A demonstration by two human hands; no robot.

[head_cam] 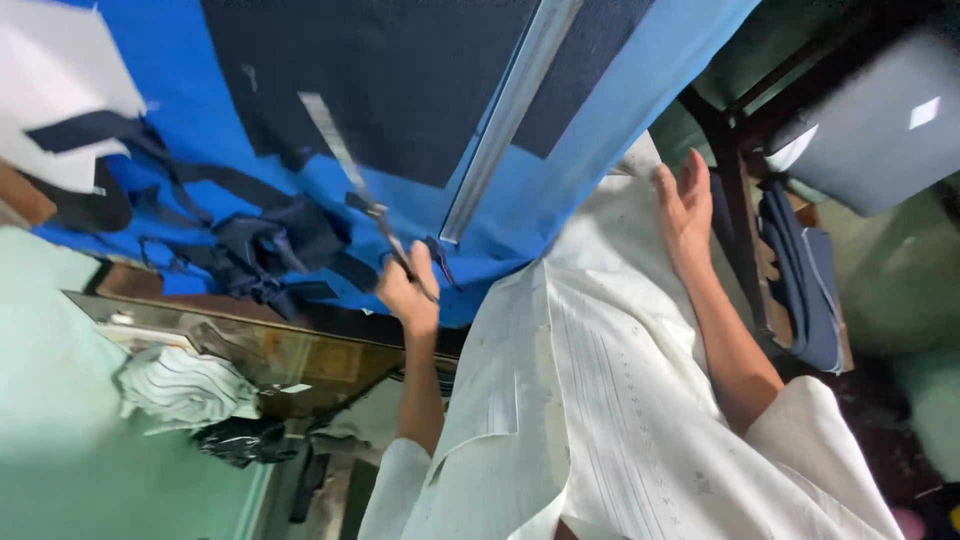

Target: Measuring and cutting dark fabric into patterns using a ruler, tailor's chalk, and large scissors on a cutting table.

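Left hand (407,290) gripped scissors (352,180); right hand (686,205) lay open on white cloth (610,390).
Nearest, the white cloth draped down off the table edge. Right hand sat flat on its upper part, fingers spread. Left hand was closed around the scissor handles, blades reaching over the blue fabric (620,110). Dark scraps (270,250) lay just left of it. Beyond them: metal ruler (510,115) across dark navy fabric (400,70).
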